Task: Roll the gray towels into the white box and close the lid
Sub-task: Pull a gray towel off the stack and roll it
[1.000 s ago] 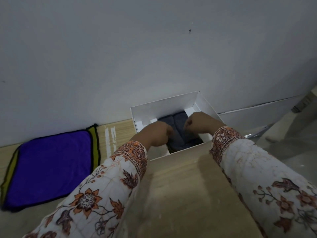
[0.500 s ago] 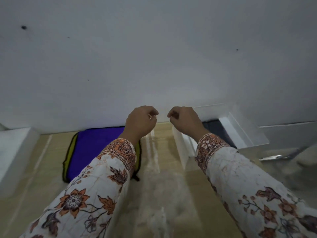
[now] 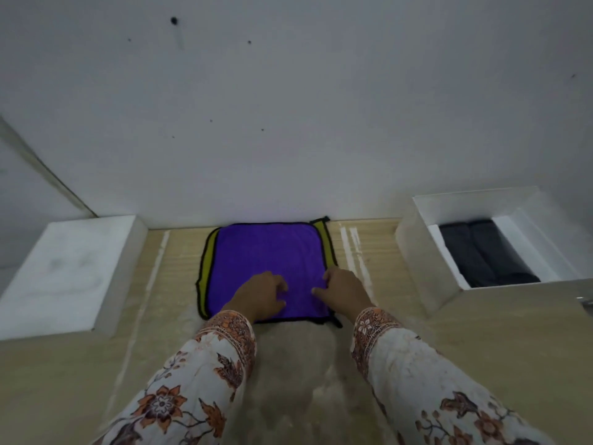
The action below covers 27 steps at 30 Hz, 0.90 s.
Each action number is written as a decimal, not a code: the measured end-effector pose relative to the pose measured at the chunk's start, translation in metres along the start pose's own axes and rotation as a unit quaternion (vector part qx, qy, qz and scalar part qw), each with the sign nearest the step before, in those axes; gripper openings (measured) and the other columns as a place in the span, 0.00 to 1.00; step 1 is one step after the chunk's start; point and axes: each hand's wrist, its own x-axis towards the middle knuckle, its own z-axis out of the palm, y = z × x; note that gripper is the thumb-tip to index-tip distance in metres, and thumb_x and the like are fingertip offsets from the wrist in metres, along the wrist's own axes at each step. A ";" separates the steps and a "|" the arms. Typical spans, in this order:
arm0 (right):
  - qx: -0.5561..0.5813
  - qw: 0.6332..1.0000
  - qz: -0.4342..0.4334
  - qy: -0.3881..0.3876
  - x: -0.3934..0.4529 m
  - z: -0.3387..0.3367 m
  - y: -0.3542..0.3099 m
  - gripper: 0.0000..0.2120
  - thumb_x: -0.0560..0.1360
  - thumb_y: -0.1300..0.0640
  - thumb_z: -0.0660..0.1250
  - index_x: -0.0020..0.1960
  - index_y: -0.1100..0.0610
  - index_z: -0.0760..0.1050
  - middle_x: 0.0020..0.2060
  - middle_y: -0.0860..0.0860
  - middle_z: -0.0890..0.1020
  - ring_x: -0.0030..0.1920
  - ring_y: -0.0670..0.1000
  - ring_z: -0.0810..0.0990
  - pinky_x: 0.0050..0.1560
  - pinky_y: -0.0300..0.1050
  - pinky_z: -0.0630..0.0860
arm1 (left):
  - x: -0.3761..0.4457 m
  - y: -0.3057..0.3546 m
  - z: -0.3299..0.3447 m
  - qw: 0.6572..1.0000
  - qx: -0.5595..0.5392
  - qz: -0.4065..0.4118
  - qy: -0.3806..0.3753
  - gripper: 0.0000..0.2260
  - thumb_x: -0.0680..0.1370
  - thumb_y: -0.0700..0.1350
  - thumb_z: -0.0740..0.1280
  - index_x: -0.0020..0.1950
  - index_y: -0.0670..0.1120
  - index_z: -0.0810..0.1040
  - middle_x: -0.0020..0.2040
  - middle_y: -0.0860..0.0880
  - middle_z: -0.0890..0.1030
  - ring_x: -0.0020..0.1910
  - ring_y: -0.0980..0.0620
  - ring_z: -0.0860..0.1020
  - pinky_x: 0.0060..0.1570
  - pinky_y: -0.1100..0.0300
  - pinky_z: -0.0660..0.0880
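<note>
Two hands are down on the flat purple microfibre cloth with black edging and yellow side bands (image 3: 269,252), which we see lying at the twelve o'clock side of the pale wooden bench (image 3: 481,364), against the white wall (image 3: 288,107). Our left hand (image 3: 261,297) rests on the near part of the cloth with its fingers bent, the tips touching the fabric; whether they pinch any of it we cannot tell. Our right hand (image 3: 345,292) lies at the cloth's near right corner, thumb and fingers spread and relaxed on the surface. Both hands sit close together but apart, holding nothing that we can make out. Floral white-and-orange sleeves (image 3: 208,380) cover both forearms.

Over at three o'clock stands the open white rectangular box (image 3: 426,268), and inside it two rolled dark gray towels (image 3: 487,252) lie side by side, touching each other, framed by the box's white inner walls. At nine o'clock sits a white rectangular box lid (image 3: 64,271), flat side up, well apart from the box.
</note>
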 end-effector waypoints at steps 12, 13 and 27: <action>0.055 0.984 0.167 0.016 0.011 0.031 -0.019 0.11 0.71 0.64 0.64 0.32 0.59 0.67 0.33 0.53 0.74 0.34 0.51 0.73 0.31 0.39 0.67 | -0.001 -0.021 0.025 0.997 0.058 0.044 0.000 0.30 0.69 0.58 0.72 0.68 0.52 0.68 0.64 0.46 0.67 0.65 0.44 0.65 0.59 0.47 0.72; 0.100 0.983 0.152 0.022 0.012 0.031 -0.022 0.09 0.71 0.64 0.66 0.34 0.59 0.69 0.34 0.52 0.74 0.36 0.52 0.74 0.32 0.40 0.67 | 0.000 -0.019 0.025 0.996 0.067 0.052 0.016 0.33 0.67 0.59 0.73 0.68 0.51 0.67 0.64 0.46 0.67 0.64 0.44 0.65 0.59 0.47 0.72; 0.409 0.912 0.013 -0.037 0.011 -0.004 -0.072 0.16 0.75 0.72 0.60 0.60 0.61 0.75 0.58 0.58 0.81 0.53 0.50 0.79 0.40 0.35 0.73 | 0.000 -0.014 -0.019 0.936 -0.272 0.025 0.223 0.13 0.81 0.49 0.61 0.59 0.42 0.74 0.52 0.43 0.80 0.53 0.41 0.78 0.44 0.57 0.72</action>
